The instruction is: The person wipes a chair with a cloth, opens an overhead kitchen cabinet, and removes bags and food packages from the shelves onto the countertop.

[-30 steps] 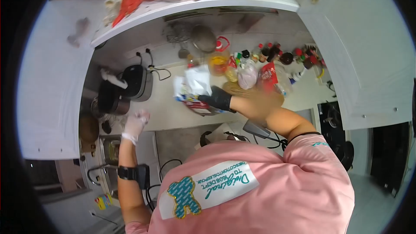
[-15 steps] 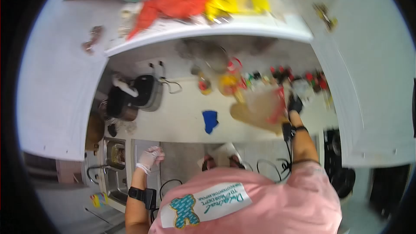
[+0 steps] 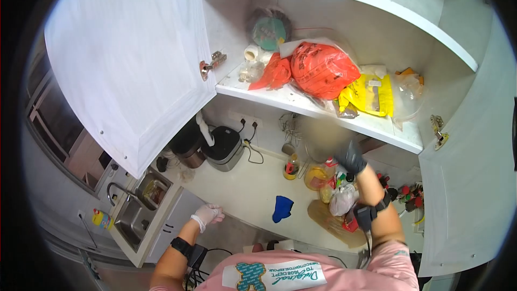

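My left hand (image 3: 209,214), in a thin whitish glove, hovers by the counter's front edge, fingers loosely bent and holding nothing that I can see. My right hand (image 3: 351,157), in a black glove, is raised below the cabinet shelf. At its fingertips is a rounded beige thing (image 3: 325,136), too smeared by motion to name; the fingers seem closed on it. Beneath that hand stand a large yellow-orange bottle (image 3: 316,177) and a whitish plastic bag (image 3: 343,200). A brown board (image 3: 335,223) lies nearby, and a blue cloth (image 3: 283,208) rests on the counter.
An open cabinet holds a red plastic bag (image 3: 323,70) and a yellow bag (image 3: 368,97) on its shelf (image 3: 253,95). Its doors (image 3: 129,59) swing out at both sides. A black cooker (image 3: 225,148) stands at the back left. The sink (image 3: 133,218) is at far left.
The view has tilted up and turned, showing more of the cabinet. My right hand has risen from beside the board toward the shelf's underside. My left hand stays near the counter edge.
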A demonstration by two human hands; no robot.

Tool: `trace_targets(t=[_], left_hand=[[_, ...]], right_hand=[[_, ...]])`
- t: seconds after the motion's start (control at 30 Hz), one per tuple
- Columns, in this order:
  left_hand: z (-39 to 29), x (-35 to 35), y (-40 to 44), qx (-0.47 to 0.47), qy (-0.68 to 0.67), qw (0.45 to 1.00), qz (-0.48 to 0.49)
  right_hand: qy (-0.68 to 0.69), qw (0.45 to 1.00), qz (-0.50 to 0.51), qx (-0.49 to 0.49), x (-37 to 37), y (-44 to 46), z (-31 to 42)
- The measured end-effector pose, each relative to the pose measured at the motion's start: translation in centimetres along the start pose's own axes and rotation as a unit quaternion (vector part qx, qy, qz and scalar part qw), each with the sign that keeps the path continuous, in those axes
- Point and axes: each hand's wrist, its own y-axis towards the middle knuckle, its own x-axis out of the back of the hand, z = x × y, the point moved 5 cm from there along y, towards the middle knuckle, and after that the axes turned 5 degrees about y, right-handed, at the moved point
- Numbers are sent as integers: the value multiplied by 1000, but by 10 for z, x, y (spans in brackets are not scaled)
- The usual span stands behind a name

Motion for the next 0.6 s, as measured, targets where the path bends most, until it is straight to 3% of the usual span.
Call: trace_targets(t=[0.03,0.07,0.1,0.13,0.2,0.27,0.3,0.4,0.6], left_hand=[[-2,0,-4,0,-15,1000,-8],[-3,0,-6,1,-31,999,-16],[-3,0,-6,-3,-32,999,-13],[0,0,-5,-5,-39,999,-15],[0,1,-7,-8,-51,999,-14],[0,6,-15,-6,-38,999,-29],[4,11,-16,-8,-43,999,-29],[23,25,-18,-3,-73,997,-31],[51,52,-25,13,-104,992,-68]], right_hand=[[139,988,-26,-69,18,33,7],[80,987,-139,-9,44,67,18],[37,979,-196,-52,63,102,23],[-112,974,-190,-42,75,130,32],[-187,966,-172,-39,72,171,-4],[-211,954,-25,-210,57,191,-41],[-233,940,7,-250,57,196,-45],[-239,949,-10,-207,56,198,-53],[-172,958,-64,-219,65,184,-55]])
